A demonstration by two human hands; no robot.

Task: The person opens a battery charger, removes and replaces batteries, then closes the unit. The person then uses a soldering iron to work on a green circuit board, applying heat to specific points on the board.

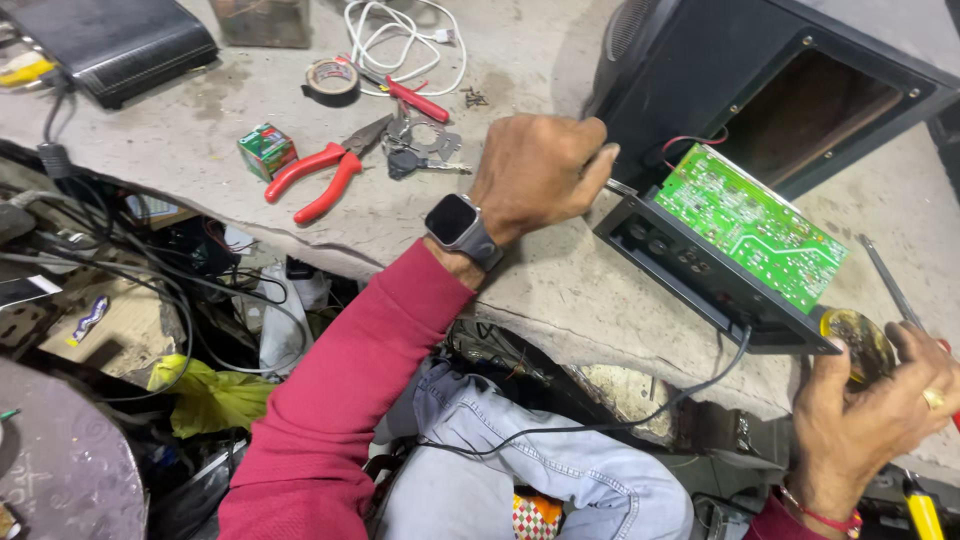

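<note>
My left hand [540, 170], with a watch and a red sleeve, is closed into a fist on a thin metal piece [622, 186] that points at the near corner of a green circuit board [750, 225]. The board sits tilted on a black panel [700, 275] resting on the concrete bench. My right hand [870, 410], at the lower right, holds a small round tin [858, 340] with a yellow rim, together with a slim metal-shafted tool [888, 280]. A black speaker cabinet [700, 70] with an open rectangular cut-out lies behind the board.
Red-handled pliers [320, 175], keys [415, 150], a small green box [266, 150], a tape roll [332, 78], a red screwdriver [415, 100] and a white cable [400, 35] lie on the bench to the left. A black cable [600, 425] hangs over my jeans. Clutter fills the space below the bench edge.
</note>
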